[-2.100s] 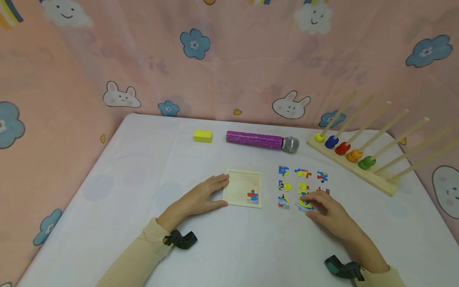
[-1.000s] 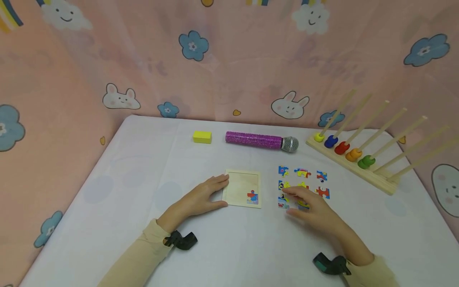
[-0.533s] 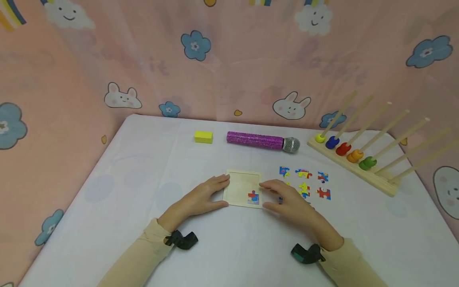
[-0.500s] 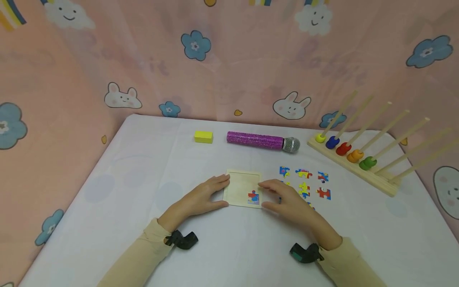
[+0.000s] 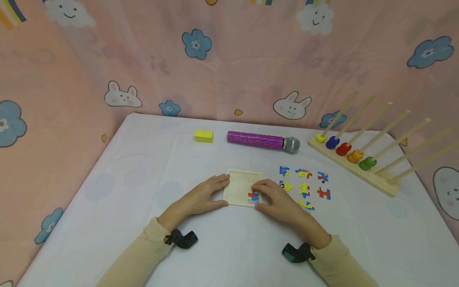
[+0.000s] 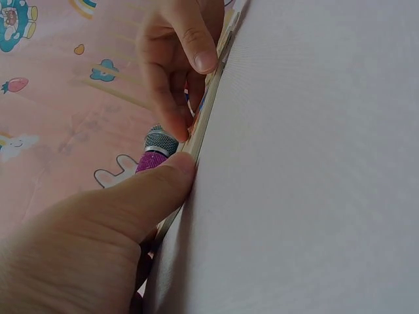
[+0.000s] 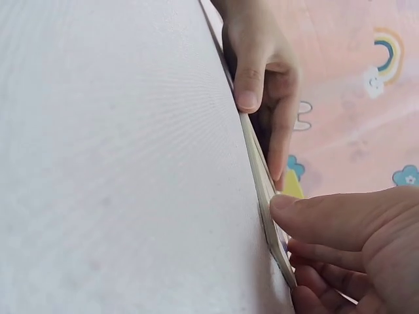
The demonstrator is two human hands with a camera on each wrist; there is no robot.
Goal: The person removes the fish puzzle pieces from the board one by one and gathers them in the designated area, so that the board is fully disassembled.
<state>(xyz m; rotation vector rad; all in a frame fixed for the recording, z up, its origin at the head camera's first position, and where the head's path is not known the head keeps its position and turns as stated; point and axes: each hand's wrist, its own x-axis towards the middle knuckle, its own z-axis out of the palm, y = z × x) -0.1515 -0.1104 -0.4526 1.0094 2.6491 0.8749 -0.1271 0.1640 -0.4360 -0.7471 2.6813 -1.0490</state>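
A shallow square wooden puzzle tray lies on the white table, with a red and blue jigsaw piece in its near right corner. My left hand rests at the tray's left side, fingers long and fingertips on the rim. Its thumb touches the near edge. My right hand reaches over the right side, index finger and thumb apart around the corner piece. In the right wrist view its thumb meets the tray's edge. Whether it presses the piece is unclear.
Several loose jigsaw pieces lie in rows to the right, partly hidden by the right hand. Behind are a yellow block and a purple glittery microphone. A wooden peg rack with coloured beads stands far right.
My right hand has moved left, from above the loose pieces to the tray's right side and the corner piece. The left hand has kept its place.
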